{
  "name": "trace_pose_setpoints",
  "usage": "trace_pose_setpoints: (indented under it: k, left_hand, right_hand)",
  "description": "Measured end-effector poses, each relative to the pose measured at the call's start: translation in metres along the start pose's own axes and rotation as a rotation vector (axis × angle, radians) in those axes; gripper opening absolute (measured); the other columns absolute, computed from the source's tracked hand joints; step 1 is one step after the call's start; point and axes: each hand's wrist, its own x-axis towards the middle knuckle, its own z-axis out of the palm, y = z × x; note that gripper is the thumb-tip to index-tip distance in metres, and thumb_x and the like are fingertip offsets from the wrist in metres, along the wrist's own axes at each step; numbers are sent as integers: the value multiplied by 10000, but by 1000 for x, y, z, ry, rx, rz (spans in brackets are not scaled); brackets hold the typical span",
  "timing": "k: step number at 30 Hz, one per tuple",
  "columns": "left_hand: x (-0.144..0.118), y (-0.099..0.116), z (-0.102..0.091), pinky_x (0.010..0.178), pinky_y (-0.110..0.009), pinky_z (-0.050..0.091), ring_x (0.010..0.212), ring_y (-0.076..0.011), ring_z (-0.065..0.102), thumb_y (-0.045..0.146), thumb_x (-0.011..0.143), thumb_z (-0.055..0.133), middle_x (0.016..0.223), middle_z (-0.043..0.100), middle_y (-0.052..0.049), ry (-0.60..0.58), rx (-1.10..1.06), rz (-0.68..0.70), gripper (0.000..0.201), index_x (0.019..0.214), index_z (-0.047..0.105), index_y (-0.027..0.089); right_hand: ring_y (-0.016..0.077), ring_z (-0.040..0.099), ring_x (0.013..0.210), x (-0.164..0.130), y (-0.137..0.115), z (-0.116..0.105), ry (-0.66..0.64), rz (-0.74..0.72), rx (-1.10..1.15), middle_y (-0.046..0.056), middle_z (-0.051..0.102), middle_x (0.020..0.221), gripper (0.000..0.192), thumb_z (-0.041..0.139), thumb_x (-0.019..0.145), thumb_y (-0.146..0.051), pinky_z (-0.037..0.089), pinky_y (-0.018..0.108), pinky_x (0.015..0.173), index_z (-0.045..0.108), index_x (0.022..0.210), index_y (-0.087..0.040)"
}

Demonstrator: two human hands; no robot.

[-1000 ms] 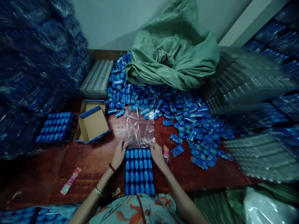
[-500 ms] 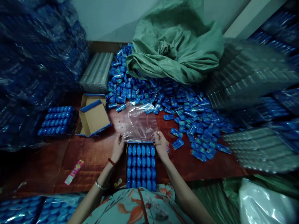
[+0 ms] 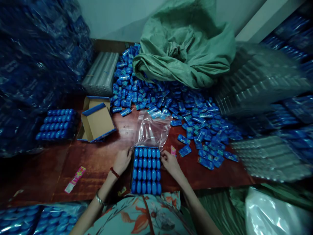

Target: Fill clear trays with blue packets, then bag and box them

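Observation:
A box packed with rows of glossy blue oval pieces (image 3: 146, 169) lies at the table's front edge, close to my body. From its far end spreads a thin transparent plastic bag (image 3: 151, 132), its mouth around that end of the box. My left hand (image 3: 125, 159) pinches the bag's edge at the box's far left corner. At the far right corner my right hand (image 3: 168, 160) is closed on the other edge of the bag, thumb and fingers together.
Small blue wrapped packets (image 3: 166, 98) are heaped beyond the bag, under a green sack (image 3: 183, 55). Open cardboard boxes (image 3: 99, 122) and another filled blue tray (image 3: 57, 124) stand left. Transparent plastic trays (image 3: 269, 156) are stacked right. A pink strip (image 3: 75, 179) lies front left.
Both hands have come down toward my body along the box's sides, drawing the bag's mouth to the box's far end. The bag now looks narrower and more puffed up.

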Motion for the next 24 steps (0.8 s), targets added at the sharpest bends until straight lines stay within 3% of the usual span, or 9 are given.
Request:
trace_pose_setpoints:
  k: [2, 5, 7, 9, 11, 15, 19, 22, 24]
  left_hand:
    - [3, 6, -3, 680, -323, 421, 719, -232, 593, 303, 824, 446, 742, 635, -83, 29, 82, 34, 176, 801, 573, 183]
    - [12, 13, -7, 669, -299, 424, 727, -202, 570, 286, 815, 446, 815, 626, -73, 54, 139, 179, 158, 849, 553, 176]
    - [18, 17, -11, 647, -286, 426, 696, -186, 555, 299, 814, 448, 790, 616, -60, 25, 91, 248, 153, 816, 539, 175]
    - [21, 19, -15, 633, -280, 425, 661, -175, 541, 316, 821, 451, 735, 602, -44, -18, 44, 285, 164, 757, 522, 183]
    - [17, 21, -18, 627, -277, 419, 635, -166, 525, 317, 832, 449, 685, 578, -29, -40, 34, 335, 187, 703, 500, 191]
    - [-13, 19, -18, 610, -260, 414, 614, -150, 510, 287, 875, 398, 654, 545, -15, -4, 41, 363, 238, 661, 459, 204]
    - [-45, 13, -20, 621, -245, 437, 630, -141, 526, 276, 907, 371, 680, 557, -19, 75, 49, 317, 252, 699, 494, 207]
    - [-58, 4, -26, 623, -242, 458, 631, -140, 544, 252, 900, 382, 689, 578, -21, 154, 66, 313, 225, 762, 553, 204]
    - [-65, -9, -28, 643, -257, 486, 664, -154, 580, 239, 884, 389, 720, 615, -38, 139, 107, 356, 220, 802, 591, 206]
  right_hand:
    - [164, 522, 601, 2, -11, -15, 75, -32, -173, 10, 571, 711, 168, 491, 807, -317, 409, 291, 583, 571, 909, -211]
    - [174, 569, 810, 19, -26, -28, 79, -187, -298, 64, 576, 1012, 344, 452, 874, -354, 442, 334, 764, 504, 1186, -220]
    - [168, 564, 873, 36, -31, -30, -75, -286, -287, 57, 577, 1011, 266, 454, 882, -326, 431, 318, 814, 557, 1094, -203]
    - [160, 559, 819, 50, -32, -28, -196, -323, -268, 28, 591, 864, 175, 447, 886, -283, 430, 288, 768, 588, 888, -180]
    - [153, 533, 740, 51, -32, -27, -180, -379, -258, 13, 567, 759, 203, 415, 900, -244, 420, 271, 705, 553, 766, -176]
    - [179, 496, 769, 10, -29, -24, 17, -569, -390, 48, 561, 808, 204, 383, 890, -142, 407, 305, 712, 564, 805, -183]
    - [191, 497, 774, -44, -24, -13, 41, -673, -516, 58, 572, 814, 292, 363, 853, -49, 417, 320, 702, 606, 926, -194]
    - [191, 518, 797, -60, -18, -4, 96, -666, -501, 65, 586, 849, 310, 366, 851, -44, 431, 318, 697, 613, 958, -198]
    - [197, 532, 832, -60, -14, -2, 110, -668, -488, 72, 591, 875, 311, 367, 843, -37, 444, 322, 706, 612, 945, -200]
